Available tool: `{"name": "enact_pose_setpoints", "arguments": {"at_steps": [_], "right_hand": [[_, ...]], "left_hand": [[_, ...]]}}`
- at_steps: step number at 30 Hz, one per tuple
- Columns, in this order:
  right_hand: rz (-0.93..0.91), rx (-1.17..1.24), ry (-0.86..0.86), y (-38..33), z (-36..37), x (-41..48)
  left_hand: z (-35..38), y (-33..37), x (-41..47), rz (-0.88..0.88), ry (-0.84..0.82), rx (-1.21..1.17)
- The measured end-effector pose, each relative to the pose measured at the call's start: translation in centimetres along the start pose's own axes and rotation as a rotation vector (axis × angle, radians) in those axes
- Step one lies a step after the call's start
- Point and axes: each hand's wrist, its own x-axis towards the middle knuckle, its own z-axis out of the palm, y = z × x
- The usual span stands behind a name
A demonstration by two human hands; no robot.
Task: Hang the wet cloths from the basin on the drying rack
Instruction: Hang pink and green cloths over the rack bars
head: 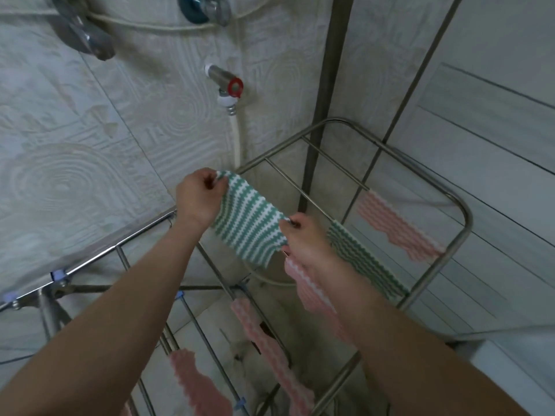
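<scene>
A green-and-white striped cloth (247, 219) is stretched between my two hands above the metal drying rack (459, 205). My left hand (196, 196) pinches its upper left corner. My right hand (303, 238) pinches its right edge. The cloth hangs down between them, near a free rail of the rack's raised wing. Another green striped cloth (365, 262) and a pink striped cloth (396, 226) hang on rails to the right. More pink cloths (261, 334) (195, 382) hang on lower rails. The basin is not in view.
A wall tap with a red handle (231, 88) and a white hose (237, 136) sit on the tiled wall behind the rack. A vertical metal pole (327, 94) rises beside the rack. A white appliance edge (516, 373) shows at lower right.
</scene>
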Motion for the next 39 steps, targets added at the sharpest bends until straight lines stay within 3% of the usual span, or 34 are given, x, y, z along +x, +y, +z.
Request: {"name": "enact_pose_setpoints", "arguments": {"at_steps": [3,8,11,13,17,20,26,32,39], "right_hand": [[0.004,-0.089,0.107,1.7,0.0,2.7],[0.064,-0.002,0.205,2.8,-0.6,5.5],[0.061,-0.012,0.252,3.0,-0.8,6.1],[0.055,-0.127,0.235,2.9,-0.8,6.0],[-0.045,-0.413,0.115,2.9,-0.3,5.0],[-0.125,-0.475,0.008,2.1,1.1,3.9],[-0.251,-0.708,0.111,1.4,2.6,3.5],[-0.325,-0.781,0.117,1.4,3.3,3.7],[-0.305,-0.691,0.115,2.0,2.8,3.6]], "left_hand": [[2.1,-0.6,1.3,0.028,-0.029,0.057],[4.5,-0.2,3.1,0.029,-0.083,0.05],[4.9,0.2,3.7,0.001,-0.229,-0.077],[4.7,0.0,3.0,0.01,-0.289,-0.111],[4.5,-1.9,-0.2,0.178,-0.291,0.205],[5.2,-2.7,-1.9,0.278,-0.345,0.353],[6.0,-3.1,-2.0,0.244,-0.367,0.453],[5.7,-3.6,-0.9,0.264,-0.406,0.45],[4.6,-4.6,0.4,0.302,-0.524,0.509]]}}
